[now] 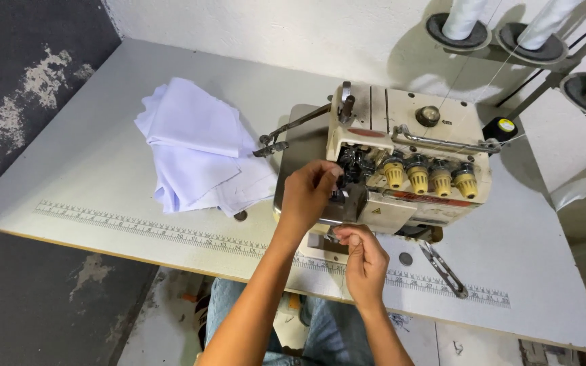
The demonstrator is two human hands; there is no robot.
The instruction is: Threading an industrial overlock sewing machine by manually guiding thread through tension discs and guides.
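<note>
— Head view, biggest first: what's there?
— A pale table (103,169) with a ruler strip (137,227) along its near edge, set against a white wall. On it, right of centre, sits a cream overlock machine (408,163).

— And to the left of that?
— A stack of white cloth (198,146), loosely folded, lying just beside the machine's left end, touching neither hand.

— Anything behind?
— Thread cones (466,17) on a stand at the upper right, with thin threads running down to the machine. Four yellow knobs (428,177) line its front.

— Where are the hands?
— Both at the machine's front left. The left hand (306,196) is raised against the dark needle area, fingers curled together with the tips pressed at the small metal parts there; whether it holds anything I cannot tell. The right hand (364,261) sits just below, near the table's front edge, thumb and forefinger pinched together, seemingly on a fine thread too thin to make out.

— Smallest bits?
— Dark tweezers (445,271) lying on the table right of the right hand, and a yellow-topped black cap (503,127) at the machine's far right.
</note>
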